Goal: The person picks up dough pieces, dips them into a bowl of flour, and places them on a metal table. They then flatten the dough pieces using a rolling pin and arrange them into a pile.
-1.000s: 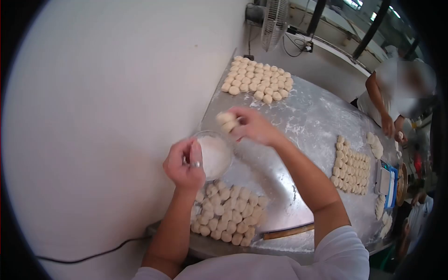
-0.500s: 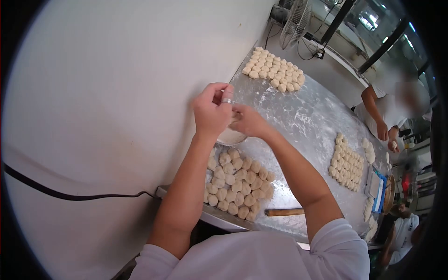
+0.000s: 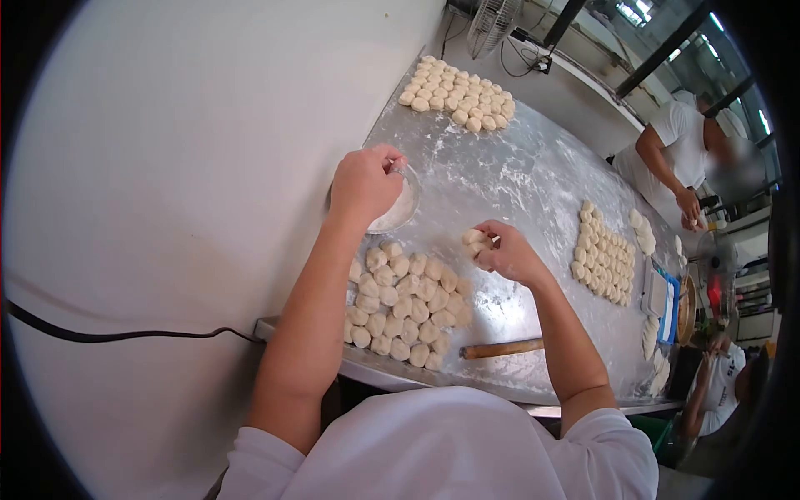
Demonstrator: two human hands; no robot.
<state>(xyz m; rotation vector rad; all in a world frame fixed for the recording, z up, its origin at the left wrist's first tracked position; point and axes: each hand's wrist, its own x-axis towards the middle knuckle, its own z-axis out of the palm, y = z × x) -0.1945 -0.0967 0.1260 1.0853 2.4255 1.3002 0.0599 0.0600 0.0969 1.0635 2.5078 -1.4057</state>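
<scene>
My right hand [image 3: 510, 252] is closed around a few small dough balls [image 3: 476, 242], which show at its fingertips above the metal table [image 3: 533, 208]. My left hand [image 3: 365, 185] is over the left side of a round bowl of white flour [image 3: 402, 208]. Its fingers are curled together at the far rim, and whatever they may hold is hidden. Just nearer than the bowl lies a cluster of floured dough balls [image 3: 404, 304]. A wooden rolling pin [image 3: 500, 347] rests to the right of that cluster, below my right forearm.
More dough balls [image 3: 458, 93] sit at the far end, and another block of dough pieces [image 3: 604, 254] lies at right. Beyond it are a blue-edged tray [image 3: 667, 304] and a co-worker [image 3: 679, 146]. A white wall [image 3: 183, 167] borders the left; a fan [image 3: 493, 25] stands behind.
My right hand has moved from the bowl rightward and nearer, with dough balls now visible in it. My left hand stays by the bowl, lower over its left side. The camera view has shifted.
</scene>
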